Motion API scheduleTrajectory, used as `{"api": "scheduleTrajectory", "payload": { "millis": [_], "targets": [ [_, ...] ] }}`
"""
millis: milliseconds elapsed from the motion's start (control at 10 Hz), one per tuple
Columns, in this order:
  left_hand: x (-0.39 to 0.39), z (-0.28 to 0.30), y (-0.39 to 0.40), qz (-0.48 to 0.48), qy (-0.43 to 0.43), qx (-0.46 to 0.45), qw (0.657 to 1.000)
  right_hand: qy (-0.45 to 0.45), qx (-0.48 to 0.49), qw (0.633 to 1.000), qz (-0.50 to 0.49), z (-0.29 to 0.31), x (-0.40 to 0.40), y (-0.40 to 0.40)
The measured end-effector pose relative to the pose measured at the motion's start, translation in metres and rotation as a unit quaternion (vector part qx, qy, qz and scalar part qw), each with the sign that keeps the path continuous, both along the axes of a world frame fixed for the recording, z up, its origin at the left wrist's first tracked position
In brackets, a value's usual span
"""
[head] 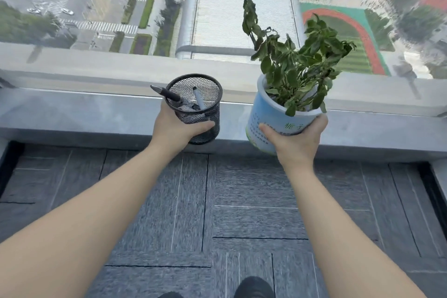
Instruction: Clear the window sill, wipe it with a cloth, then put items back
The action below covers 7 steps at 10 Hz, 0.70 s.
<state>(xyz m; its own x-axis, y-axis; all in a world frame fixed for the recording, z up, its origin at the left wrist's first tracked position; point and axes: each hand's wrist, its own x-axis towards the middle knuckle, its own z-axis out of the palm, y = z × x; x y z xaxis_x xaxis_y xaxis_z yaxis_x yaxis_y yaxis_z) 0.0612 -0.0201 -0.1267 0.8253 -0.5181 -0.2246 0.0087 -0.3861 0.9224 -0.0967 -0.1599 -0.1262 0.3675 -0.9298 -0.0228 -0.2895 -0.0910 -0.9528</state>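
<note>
My left hand (175, 128) grips a black mesh pen holder (202, 113) with two pens standing in it, one leaning out to the left. My right hand (296, 139) grips a white and blue plant pot (273, 116) that carries a green, partly wilted plant (294, 65). Both items are held over the front edge of the grey window sill (96, 113), the pot tilted slightly to the left. I see no cloth.
Behind the sill is a large window pane looking down on streets and buildings. Grey carpet tiles (242, 213) cover the floor below, and my dark shoes (254, 288) show at the bottom edge.
</note>
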Motion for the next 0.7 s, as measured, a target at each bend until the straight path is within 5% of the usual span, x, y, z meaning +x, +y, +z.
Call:
{"api": "scheduleTrajectory", "payload": {
  "millis": [300,700],
  "targets": [
    [0.026,-0.107,-0.056,-0.026,-0.05,-0.004,0.998,-0.018,-0.022,1.0,-0.003,-0.113,0.032,-0.049],
    [0.018,-0.106,-0.047,-0.012,-0.036,0.057,0.998,0.029,0.045,0.999,0.011,-0.116,0.032,-0.048]
  ]
}}
